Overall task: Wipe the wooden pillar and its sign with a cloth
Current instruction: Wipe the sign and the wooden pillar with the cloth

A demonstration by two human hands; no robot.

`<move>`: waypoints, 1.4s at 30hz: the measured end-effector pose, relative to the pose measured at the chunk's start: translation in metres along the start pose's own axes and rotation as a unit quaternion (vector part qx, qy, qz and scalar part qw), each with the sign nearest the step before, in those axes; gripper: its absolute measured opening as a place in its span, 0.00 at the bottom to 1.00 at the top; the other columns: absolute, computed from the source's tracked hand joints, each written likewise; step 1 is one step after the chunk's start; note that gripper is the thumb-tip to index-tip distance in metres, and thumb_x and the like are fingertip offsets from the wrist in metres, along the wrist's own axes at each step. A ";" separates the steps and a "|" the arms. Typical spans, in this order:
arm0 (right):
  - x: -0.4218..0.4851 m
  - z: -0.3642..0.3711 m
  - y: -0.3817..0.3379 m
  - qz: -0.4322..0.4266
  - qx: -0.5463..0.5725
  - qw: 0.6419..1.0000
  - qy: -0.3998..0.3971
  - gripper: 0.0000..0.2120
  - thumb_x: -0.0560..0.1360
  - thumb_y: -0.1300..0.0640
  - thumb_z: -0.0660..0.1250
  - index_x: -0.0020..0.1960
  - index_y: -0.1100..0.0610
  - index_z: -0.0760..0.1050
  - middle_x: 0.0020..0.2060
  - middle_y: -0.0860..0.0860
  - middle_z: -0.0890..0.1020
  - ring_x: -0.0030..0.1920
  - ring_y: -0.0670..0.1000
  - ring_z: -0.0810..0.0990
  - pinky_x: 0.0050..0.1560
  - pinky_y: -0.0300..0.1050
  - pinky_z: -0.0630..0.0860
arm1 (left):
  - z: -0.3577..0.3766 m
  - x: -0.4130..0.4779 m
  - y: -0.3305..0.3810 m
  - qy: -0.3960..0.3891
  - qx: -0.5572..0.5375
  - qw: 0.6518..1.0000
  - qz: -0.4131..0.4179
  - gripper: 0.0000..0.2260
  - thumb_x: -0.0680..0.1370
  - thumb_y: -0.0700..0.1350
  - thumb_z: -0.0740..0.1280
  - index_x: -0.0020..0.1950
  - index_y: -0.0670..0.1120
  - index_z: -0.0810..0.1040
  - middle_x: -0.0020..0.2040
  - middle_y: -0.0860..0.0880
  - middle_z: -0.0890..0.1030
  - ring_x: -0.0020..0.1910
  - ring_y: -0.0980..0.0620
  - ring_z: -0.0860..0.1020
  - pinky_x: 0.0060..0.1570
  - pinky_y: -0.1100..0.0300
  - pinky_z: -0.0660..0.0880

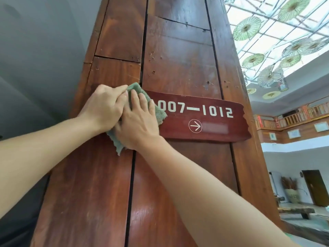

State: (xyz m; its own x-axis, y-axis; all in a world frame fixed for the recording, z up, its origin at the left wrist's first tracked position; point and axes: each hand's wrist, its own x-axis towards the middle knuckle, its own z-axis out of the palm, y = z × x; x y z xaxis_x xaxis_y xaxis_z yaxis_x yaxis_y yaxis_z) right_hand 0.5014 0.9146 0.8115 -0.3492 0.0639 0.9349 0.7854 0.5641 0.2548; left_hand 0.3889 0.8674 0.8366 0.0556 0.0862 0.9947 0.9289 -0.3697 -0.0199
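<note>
A tall reddish-brown wooden pillar (178, 59) made of planks fills the middle of the view. A dark red wooden sign (222, 122) with white numbers and an arrow is fixed across it. A green cloth (159, 114) is pressed against the sign's left end. My right hand (138, 122) lies flat on the cloth with fingers spread. My left hand (105, 107) rests beside it, fingertips gripping the cloth's upper edge. The hands hide most of the cloth and the sign's left end.
A grey wall (35, 59) stands left of the pillar. To the right a hall opens, with green paper umbrellas (246, 28) hanging under a glass roof, a wooden balcony railing (293, 118), a dark door (313, 187) and a low wooden bench (295, 210).
</note>
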 end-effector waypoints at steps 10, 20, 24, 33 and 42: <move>0.001 0.010 0.055 -0.048 -0.055 0.995 0.062 0.35 0.77 0.30 0.44 0.82 0.40 0.51 0.83 0.58 0.50 0.82 0.64 0.42 0.79 0.65 0.41 | 0.035 -0.027 -0.009 0.138 0.112 0.984 0.016 0.29 0.83 0.58 0.45 0.78 0.43 0.64 0.77 0.39 0.69 0.77 0.40 0.64 0.75 0.42 0.59; -0.024 -0.038 0.203 0.365 -0.030 0.930 0.041 0.37 0.76 0.28 0.41 0.82 0.38 0.39 0.83 0.58 0.40 0.79 0.71 0.35 0.77 0.69 0.36 | 0.039 -0.020 -0.012 0.027 0.310 0.950 -0.019 0.38 0.76 0.70 0.41 0.81 0.52 0.50 0.83 0.39 0.51 0.81 0.37 0.48 0.78 0.40 0.47; -0.024 -0.006 0.109 0.240 -0.036 0.967 0.072 0.35 0.77 0.28 0.42 0.82 0.37 0.45 0.84 0.53 0.45 0.78 0.75 0.38 0.73 0.76 0.37 | 0.038 -0.023 -0.013 0.035 0.297 0.954 -0.018 0.37 0.77 0.69 0.41 0.82 0.51 0.48 0.83 0.39 0.51 0.81 0.37 0.47 0.78 0.41 0.47; -0.062 -0.043 0.236 -0.011 -0.179 0.984 -0.005 0.28 0.80 0.38 0.38 0.76 0.34 0.62 0.81 0.38 0.41 0.82 0.62 0.37 0.77 0.71 0.43 | 0.039 -0.026 -0.012 0.041 0.298 0.954 -0.013 0.36 0.78 0.66 0.43 0.81 0.48 0.54 0.82 0.38 0.55 0.80 0.36 0.51 0.78 0.40 0.50; -0.090 0.000 0.159 0.011 -0.091 0.993 0.076 0.30 0.80 0.32 0.43 0.81 0.35 0.50 0.83 0.48 0.54 0.80 0.71 0.45 0.77 0.74 0.44 | 0.040 -0.022 -0.022 0.054 0.298 0.953 -0.014 0.35 0.78 0.68 0.45 0.80 0.50 0.55 0.81 0.39 0.57 0.80 0.36 0.53 0.76 0.39 0.51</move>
State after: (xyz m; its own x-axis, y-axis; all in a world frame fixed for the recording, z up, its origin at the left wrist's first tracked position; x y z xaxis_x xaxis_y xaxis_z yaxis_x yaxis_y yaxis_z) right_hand 0.6576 0.9988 0.7677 -0.2612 -0.0586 0.9635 0.8762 0.4045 0.2622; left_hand 0.3824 0.9109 0.8108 0.0198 -0.0186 0.9996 0.9740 0.2260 -0.0151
